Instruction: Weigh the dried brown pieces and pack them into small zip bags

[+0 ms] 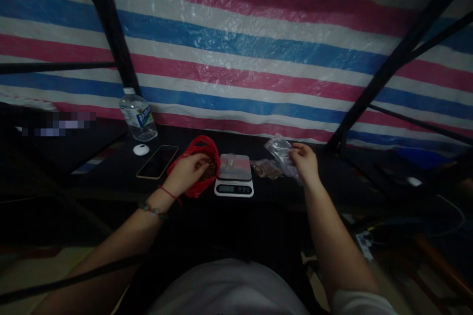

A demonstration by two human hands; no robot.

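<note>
My left hand [192, 173] reaches into an open red plastic bag [199, 188], its fingers curled down at small brown pieces [210, 170]. What lies between those fingertips is hidden. To the right of the bag stands a white kitchen scale [234, 173] with a small clear item [229, 161] on its plate; the display is too dim to read. Beyond it, a clear bag of brown pieces [266, 169] lies on the dark table. My right hand [305, 160] is closed with its fingers on clear plastic bags [281, 151], which look flat.
A phone [157, 161] and a white rounded object [141, 149] lie left of the red bag. Behind them stands a large clear bottle [137, 117]. Dark frame bars [114, 34] rise on both sides, before a striped plastic sheet [236, 54]. A blue item [421, 157] is at far right.
</note>
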